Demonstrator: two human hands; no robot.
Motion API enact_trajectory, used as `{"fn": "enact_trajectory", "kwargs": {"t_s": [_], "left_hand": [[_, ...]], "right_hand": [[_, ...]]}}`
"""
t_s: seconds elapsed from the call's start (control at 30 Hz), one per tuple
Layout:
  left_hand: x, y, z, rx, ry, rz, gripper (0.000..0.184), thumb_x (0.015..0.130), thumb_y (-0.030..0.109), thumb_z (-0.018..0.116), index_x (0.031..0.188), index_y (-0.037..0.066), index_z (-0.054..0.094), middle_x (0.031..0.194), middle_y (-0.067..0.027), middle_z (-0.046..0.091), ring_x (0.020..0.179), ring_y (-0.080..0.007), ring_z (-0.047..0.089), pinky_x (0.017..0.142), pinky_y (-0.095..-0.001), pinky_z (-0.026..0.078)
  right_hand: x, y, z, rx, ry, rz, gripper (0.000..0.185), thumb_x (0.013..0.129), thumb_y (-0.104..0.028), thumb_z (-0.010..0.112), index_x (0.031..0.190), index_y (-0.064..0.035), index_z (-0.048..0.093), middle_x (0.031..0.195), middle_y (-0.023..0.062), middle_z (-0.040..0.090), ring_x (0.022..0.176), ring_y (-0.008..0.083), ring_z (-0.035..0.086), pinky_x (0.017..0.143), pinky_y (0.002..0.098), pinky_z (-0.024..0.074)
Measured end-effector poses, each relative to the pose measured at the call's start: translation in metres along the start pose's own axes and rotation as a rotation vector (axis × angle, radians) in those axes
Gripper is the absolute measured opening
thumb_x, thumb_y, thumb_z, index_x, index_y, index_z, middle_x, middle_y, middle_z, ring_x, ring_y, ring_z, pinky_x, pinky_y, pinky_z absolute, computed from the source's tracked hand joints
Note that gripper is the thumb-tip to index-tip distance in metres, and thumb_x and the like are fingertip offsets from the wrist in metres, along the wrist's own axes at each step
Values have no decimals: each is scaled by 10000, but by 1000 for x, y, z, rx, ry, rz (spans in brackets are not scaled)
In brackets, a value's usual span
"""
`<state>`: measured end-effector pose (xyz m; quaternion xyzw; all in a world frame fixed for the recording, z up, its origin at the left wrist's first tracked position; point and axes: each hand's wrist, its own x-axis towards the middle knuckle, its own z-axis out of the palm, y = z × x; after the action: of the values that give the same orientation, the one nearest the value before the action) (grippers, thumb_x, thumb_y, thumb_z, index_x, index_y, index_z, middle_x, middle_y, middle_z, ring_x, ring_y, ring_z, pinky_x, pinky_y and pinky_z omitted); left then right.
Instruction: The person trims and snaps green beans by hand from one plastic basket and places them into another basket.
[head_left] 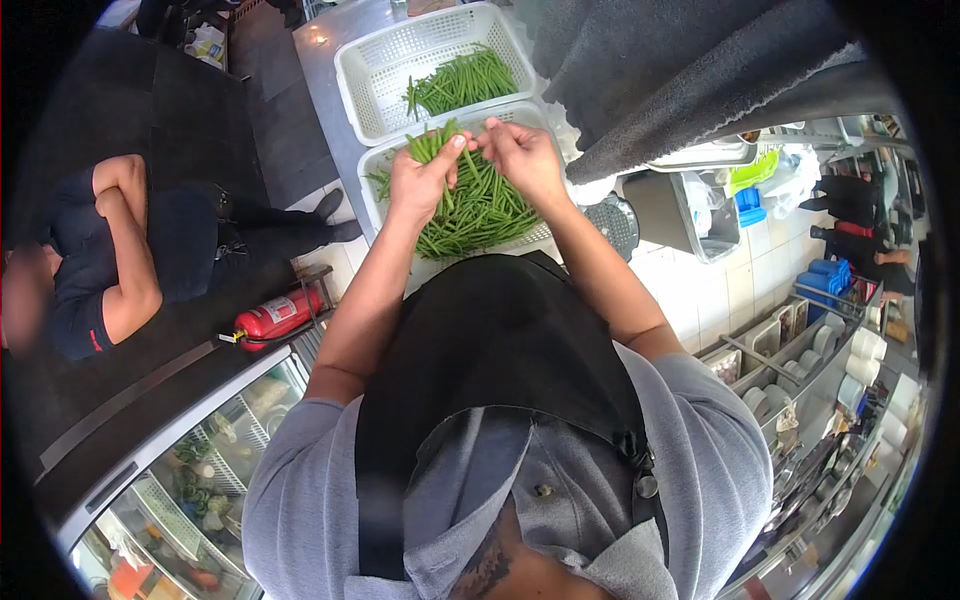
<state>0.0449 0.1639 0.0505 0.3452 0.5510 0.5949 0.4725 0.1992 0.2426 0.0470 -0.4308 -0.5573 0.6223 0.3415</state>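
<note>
So we've got our left hand (420, 186) closed round some green beans (426, 147) over the nearer basket (531, 115), right hand (525, 160) pinched just beside, can't tell if on anything.

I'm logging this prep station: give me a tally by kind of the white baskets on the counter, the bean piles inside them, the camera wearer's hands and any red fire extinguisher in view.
White baskets: 2
Bean piles: 2
Wearer's hands: 2
Red fire extinguisher: 1
Total: 7
</note>
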Motion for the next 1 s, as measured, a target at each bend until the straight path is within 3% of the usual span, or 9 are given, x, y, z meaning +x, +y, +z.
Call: {"fn": "enact_trajectory", "kwargs": {"t_s": [0.03, 0.07, 0.17, 0.23, 0.63, 0.83, 0.9, 0.93, 1.0], "left_hand": [[0, 2, 0, -109, 20, -4, 211, 971, 185, 717, 1057, -8, 714, 902, -70, 740, 551, -68, 523, 493, -236, 426], [0, 3, -1, -218, 42, -9, 186, 984, 162, 696, 1065, -4, 719, 958, -88, 756, 551, -63, 518, 492, -226, 423], [4, 1, -9, -310, 62, 25, 225, 986, 171, 694, 1114, -14, 696, 1019, -125, 749, 563, -72, 526, 498, -234, 435], [6, 1, -12, -308, 72, 32, 239, 985, 181, 698, 1126, -12, 691, 1030, -133, 746, 565, -80, 530, 504, -240, 441], [5, 3, -13, -453, 175, 54, 254, 994, 188, 688, 1155, -5, 653, 1033, -189, 730, 586, -108, 544, 516, -255, 454], [-11, -4, -5, -151, 144, 163, 214, 1006, 166, 669, 1140, -1, 676, 1033, -122, 751, 603, -72, 543, 544, -232, 458], [-20, -6, 2, 208, 169, 206, 180, 1001, 155, 675, 1107, 16, 716, 1009, -66, 764, 667, -70, 605, 626, -231, 502], [-19, -9, 8, 250, 205, 297, 160, 988, 153, 694, 1081, 32, 741, 988, -39, 769, 776, -92, 679, 716, -257, 537], [-27, -11, 13, 364, 177, 342, 155, 964, 137, 706, 1084, 45, 738, 987, -71, 767, 900, -154, 723, 793, -306, 554]], "right_hand": [[1, -1, -7, -191, -54, 150, 269, 1015, -206, 638, 997, 41, 743, 851, 77, 739, 681, 110, 639, 671, 275, 538], [0, -1, -11, -191, -55, 150, 269, 1015, -206, 638, 997, 41, 743, 851, 77, 739, 681, 110, 639, 671, 275, 538], [-12, -1, -12, -134, -261, 200, 287, 1049, -250, 608, 1063, 12, 726, 877, 50, 724, 722, 97, 631, 665, 246, 521], [-22, 1, -10, 118, -383, 169, 252, 1048, -210, 604, 1075, 13, 719, 931, 67, 733, 765, 110, 653, 711, 263, 547], [-16, 13, 4, 143, -276, 96, 195, 1037, -130, 588, 1056, 19, 713, 867, 45, 720, 704, 94, 625, 667, 257, 533], [-14, 32, 16, -116, -81, 98, 201, 1009, -139, 581, 960, 5, 712, 839, 50, 713, 659, 102, 608, 591, 259, 490], [-14, 39, 22, -95, -31, 115, 203, 998, -142, 582, 942, 4, 711, 830, 53, 707, 647, 108, 599, 570, 265, 478], [-13, 43, 25, 8, -18, 233, 203, 994, -141, 577, 940, 5, 709, 820, 54, 696, 641, 115, 591, 561, 281, 478], [-13, 46, 27, 178, -9, 368, 200, 975, -124, 567, 895, 10, 691, 772, 65, 648, 617, 143, 557, 533, 319, 460]]}}
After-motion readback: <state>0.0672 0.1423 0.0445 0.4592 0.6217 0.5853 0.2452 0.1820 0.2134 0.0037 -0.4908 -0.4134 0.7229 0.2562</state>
